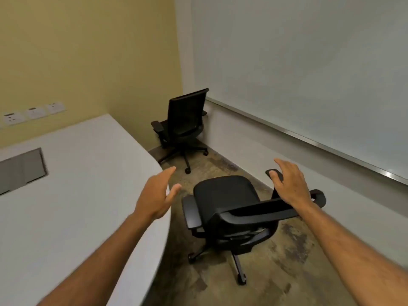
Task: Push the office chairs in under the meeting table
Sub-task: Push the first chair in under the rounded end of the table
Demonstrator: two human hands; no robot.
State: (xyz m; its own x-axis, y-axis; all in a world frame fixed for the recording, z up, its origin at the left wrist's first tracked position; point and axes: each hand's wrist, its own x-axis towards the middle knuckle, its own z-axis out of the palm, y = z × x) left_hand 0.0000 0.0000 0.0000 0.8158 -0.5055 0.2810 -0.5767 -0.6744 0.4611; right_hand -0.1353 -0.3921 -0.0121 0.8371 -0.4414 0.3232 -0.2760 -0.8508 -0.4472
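A black office chair (225, 195) stands on the floor just right of the white meeting table (77, 184), its seat clear of the table edge. Its backrest top runs under my right hand (289, 184), which hovers over it with fingers spread and straight. My left hand (156, 193) is open too, held in the air over the table's curved edge, touching nothing. A second black office chair (185, 120) stands in the far corner, turned away from the table with its back towards the whiteboard.
A large whiteboard (309, 74) with a metal ledge runs along the right wall. Sockets (33, 112) sit on the yellow wall behind the table. A grey cable hatch (19, 168) is set in the tabletop. Mottled floor (287, 261) lies between table and wall.
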